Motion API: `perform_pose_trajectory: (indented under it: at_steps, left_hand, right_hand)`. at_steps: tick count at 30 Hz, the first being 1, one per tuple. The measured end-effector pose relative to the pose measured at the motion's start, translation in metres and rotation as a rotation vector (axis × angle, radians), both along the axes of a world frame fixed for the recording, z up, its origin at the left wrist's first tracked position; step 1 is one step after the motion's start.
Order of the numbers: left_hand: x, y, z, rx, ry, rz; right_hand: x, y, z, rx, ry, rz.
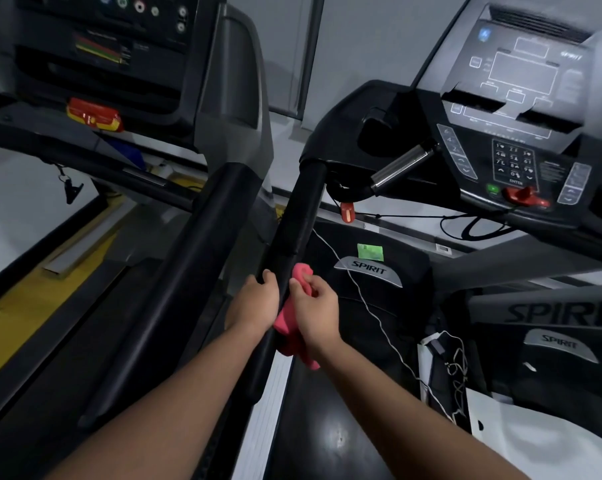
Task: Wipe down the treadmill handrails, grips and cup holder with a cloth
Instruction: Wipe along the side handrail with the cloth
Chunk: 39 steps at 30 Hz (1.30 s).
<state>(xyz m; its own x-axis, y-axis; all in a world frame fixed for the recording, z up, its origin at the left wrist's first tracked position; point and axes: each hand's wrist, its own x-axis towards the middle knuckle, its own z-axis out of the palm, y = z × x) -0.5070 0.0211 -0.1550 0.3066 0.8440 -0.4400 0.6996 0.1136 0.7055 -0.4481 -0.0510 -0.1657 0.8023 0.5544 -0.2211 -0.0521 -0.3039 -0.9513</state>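
**Both hands working at the handrail, cloth in the right**

Two bare forearms are reaching up from the bottom edge over the dark belt [327, 431]. The left hand [258, 301] is gripping the black padded handrail [292, 223], its fingers curling over the top of the rail from the left. Just beside it, the right hand [316, 304] is pinching the pink cloth [287, 325] between thumb and curled fingers. The cloth is bunching above the thumb and hanging down under the wrist, lying against the right side of the rail.

To the right, a thin white cord [361, 296] is trailing across the motor cover towards a white bag [541, 434] at the lower right. Beyond the hands, a silver SPIRIT badge [368, 270] and a green sticker [370, 252] are showing on the cover. Further up, a red clip [347, 211] is hanging near the top of the rail, and a metal grip [401, 166] is jutting out below the console [514, 109].

On the left, a second treadmill [102, 81] is standing alongside, its own black rail [188, 271] running near the first.
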Motion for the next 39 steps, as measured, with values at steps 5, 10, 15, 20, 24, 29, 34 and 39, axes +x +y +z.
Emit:
perform_pose_trajectory:
  at_steps: [5,10,15,20,24,29,34,39]
  left_hand:
    - [0.001,0.001,-0.002,-0.013,-0.011,0.000]
    - [-0.002,-0.001,0.002,-0.014,-0.023,-0.001]
    - [-0.002,-0.001,0.000,-0.008,-0.029,0.002]
    - [-0.001,0.001,-0.002,0.001,-0.041,0.007]
    - [-0.001,0.000,0.000,-0.010,-0.039,0.005]
    - [-0.002,0.000,-0.001,-0.009,-0.034,0.005]
    - [0.000,0.002,-0.005,-0.016,-0.034,0.012]
    - [0.000,0.003,-0.006,-0.030,-0.031,0.018]
  right_hand:
    - [0.009,0.011,0.014,-0.104,-0.402,0.184]
    - [0.025,0.033,0.025,-0.197,-0.647,0.262]
    - [0.021,0.023,0.016,-0.188,-0.776,0.330]
    - [0.022,0.008,0.005,-0.092,-0.755,0.429]
    - [0.041,0.037,0.017,-0.129,-0.697,0.389]
    - [0.039,0.038,0.022,-0.213,-0.775,0.412]
    - [0.041,0.021,0.016,-0.169,-0.744,0.565]
    - [0.064,0.048,0.026,-0.190,-0.659,0.496]
